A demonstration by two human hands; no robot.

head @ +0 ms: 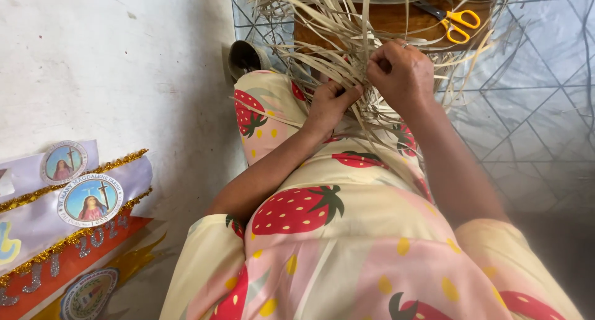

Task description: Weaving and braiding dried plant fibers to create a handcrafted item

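A person in a pale yellow dress [347, 233] printed with red strawberries sits looking down at their lap. A loose bundle of dried palm strips [347, 35] fans out over the knees, partly woven. The right hand [403, 75] is closed, pinching strips from above. The left hand [328, 103] grips strips from below, fingers curled. Beyond, yellow-handled scissors [455, 22] lie on a wooden stool [396, 19].
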